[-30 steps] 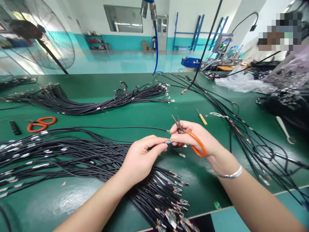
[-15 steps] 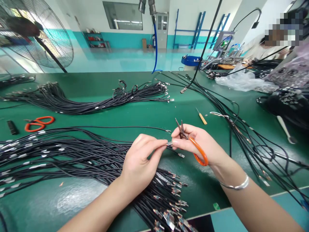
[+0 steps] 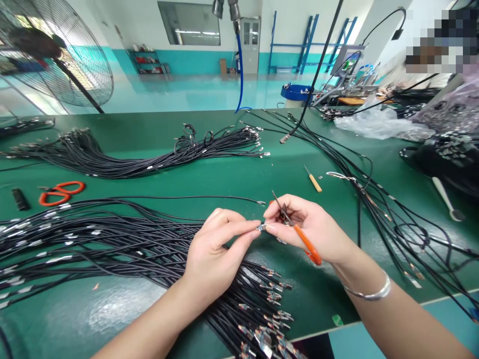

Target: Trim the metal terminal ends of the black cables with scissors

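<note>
My left hand (image 3: pixel 219 252) pinches the end of one black cable, at its small metal terminal (image 3: pixel 261 227). My right hand (image 3: pixel 312 227) meets it there, thumb and forefinger on the same terminal, while the other fingers hold orange-handled scissors (image 3: pixel 299 234) with the blades pointing up and away. Both hands hover just above a large bundle of black cables (image 3: pixel 112 239) that fans from the left edge down to the table's front edge, where many metal terminals (image 3: pixel 269 319) lie.
A second cable bundle (image 3: pixel 149 157) lies farther back on the green table (image 3: pixel 232 174). Spare orange scissors (image 3: pixel 60 192) rest at the left. A wooden-handled awl (image 3: pixel 313 180) sits right of centre. Loose cables (image 3: pixel 381 209) and plastic bags (image 3: pixel 381 124) crowd the right. A fan (image 3: pixel 56 50) stands back left.
The hands have stayed together on the terminal, drifting slightly down. The scissors have tilted, their blades closing and the orange handle dropping lower in my right hand.
</note>
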`<state>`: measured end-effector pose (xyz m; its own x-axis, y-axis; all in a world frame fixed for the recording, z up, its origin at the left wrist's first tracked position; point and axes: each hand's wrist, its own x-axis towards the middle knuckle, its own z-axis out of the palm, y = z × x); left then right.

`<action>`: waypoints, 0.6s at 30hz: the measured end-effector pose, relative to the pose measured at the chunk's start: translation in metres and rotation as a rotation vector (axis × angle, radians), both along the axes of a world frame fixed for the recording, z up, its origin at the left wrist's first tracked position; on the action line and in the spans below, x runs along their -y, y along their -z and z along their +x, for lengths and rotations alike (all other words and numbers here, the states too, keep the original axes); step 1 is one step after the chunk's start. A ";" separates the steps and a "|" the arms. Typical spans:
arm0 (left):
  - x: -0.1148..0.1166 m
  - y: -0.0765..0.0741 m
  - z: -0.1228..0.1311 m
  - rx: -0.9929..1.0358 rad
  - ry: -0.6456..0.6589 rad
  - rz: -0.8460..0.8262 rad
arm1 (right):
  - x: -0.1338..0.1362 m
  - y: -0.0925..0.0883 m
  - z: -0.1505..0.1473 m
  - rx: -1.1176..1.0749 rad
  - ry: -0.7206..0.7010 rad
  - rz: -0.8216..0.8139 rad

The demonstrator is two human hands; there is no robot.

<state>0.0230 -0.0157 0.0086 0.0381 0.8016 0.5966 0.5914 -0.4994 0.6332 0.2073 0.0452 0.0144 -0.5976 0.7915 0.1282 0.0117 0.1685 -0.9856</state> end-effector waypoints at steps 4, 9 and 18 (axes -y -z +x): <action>0.003 0.001 0.002 0.020 -0.014 0.008 | 0.000 0.000 0.000 -0.002 -0.009 -0.005; 0.003 0.004 0.003 0.075 -0.090 -0.049 | 0.000 -0.001 0.001 -0.005 -0.003 -0.008; 0.000 0.004 -0.003 0.111 0.085 -0.180 | -0.001 0.001 -0.001 -0.064 0.017 -0.011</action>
<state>0.0201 -0.0154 0.0045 0.0522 0.8922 0.4486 0.4740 -0.4176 0.7752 0.2066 0.0457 0.0133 -0.5752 0.8028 0.1572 -0.0489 0.1581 -0.9862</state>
